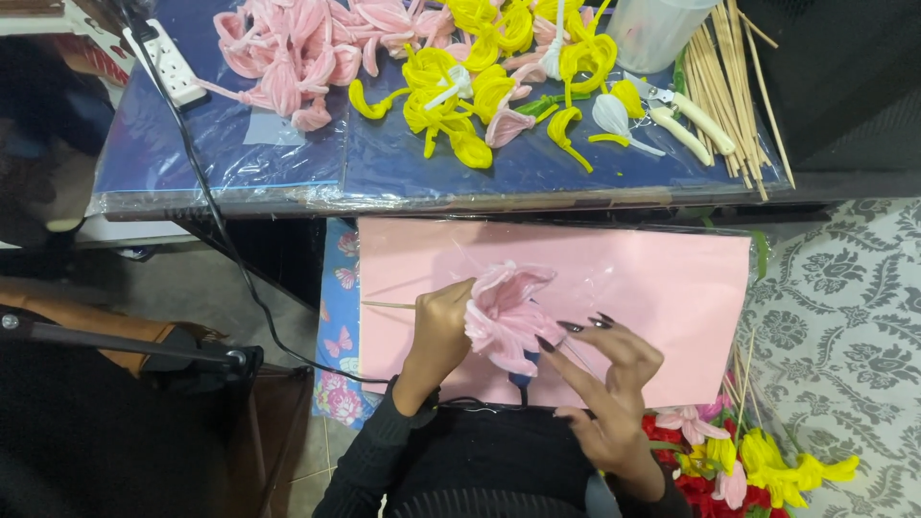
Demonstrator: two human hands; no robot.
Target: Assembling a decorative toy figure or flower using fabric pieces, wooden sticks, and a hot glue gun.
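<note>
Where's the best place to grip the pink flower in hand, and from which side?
Probably by the thin stick jutting out past the left hand, coming in from that side. The stick lies roughly level and looks rigid, while the pink flower is soft looped petals that would likely crush. The right hand only touches the petals with its fingertips, so the stem end is the firmer hold.

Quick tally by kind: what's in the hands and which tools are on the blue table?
Pink flower on a wooden stick, gripped by left hand, right hand touching: 1
Scissors: 1
Power strip: 1
Bundle of wooden sticks: 1
Translucent cup: 1
Total: 5
</note>
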